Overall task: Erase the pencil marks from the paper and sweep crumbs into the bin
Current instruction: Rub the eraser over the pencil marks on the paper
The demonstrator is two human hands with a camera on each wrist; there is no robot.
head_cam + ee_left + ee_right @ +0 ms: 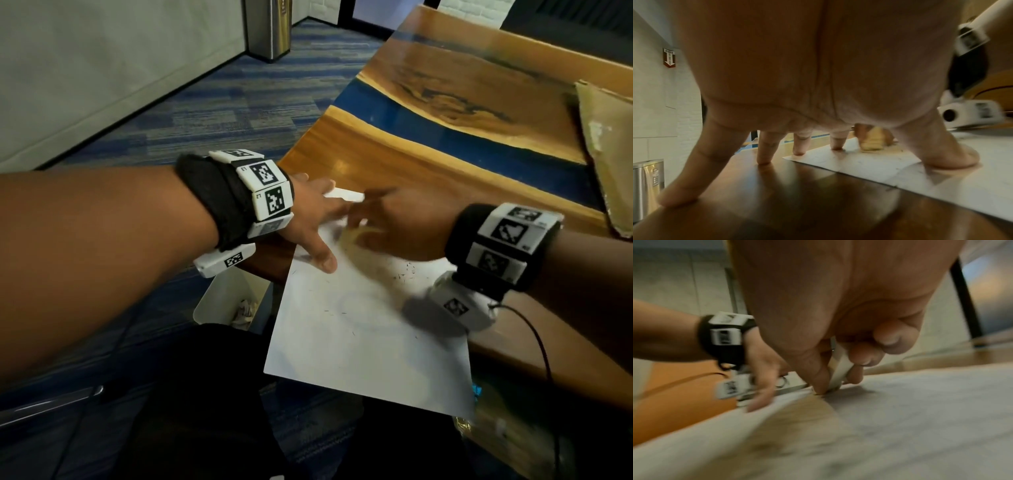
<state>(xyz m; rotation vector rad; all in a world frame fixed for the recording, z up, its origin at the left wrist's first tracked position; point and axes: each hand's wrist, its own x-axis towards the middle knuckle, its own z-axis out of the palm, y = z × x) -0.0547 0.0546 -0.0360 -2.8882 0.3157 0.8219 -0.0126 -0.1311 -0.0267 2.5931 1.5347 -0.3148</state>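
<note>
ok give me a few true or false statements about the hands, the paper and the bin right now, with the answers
1. The left hand presses spread fingers on the white paper sheet. True.
2. The right hand is empty. False: it grips a pale eraser against the sheet.
3. Dark eraser crumbs lie on the sheet. True.
4. The small white bin stands on the wooden table. False: it sits on the floor below the table edge.
5. The sheet lies wholly on the table. False: its near corner overhangs.

Steel floor bin [270, 29] on blue carpet [212, 113]; cardboard sheet [606, 150] on table.
</note>
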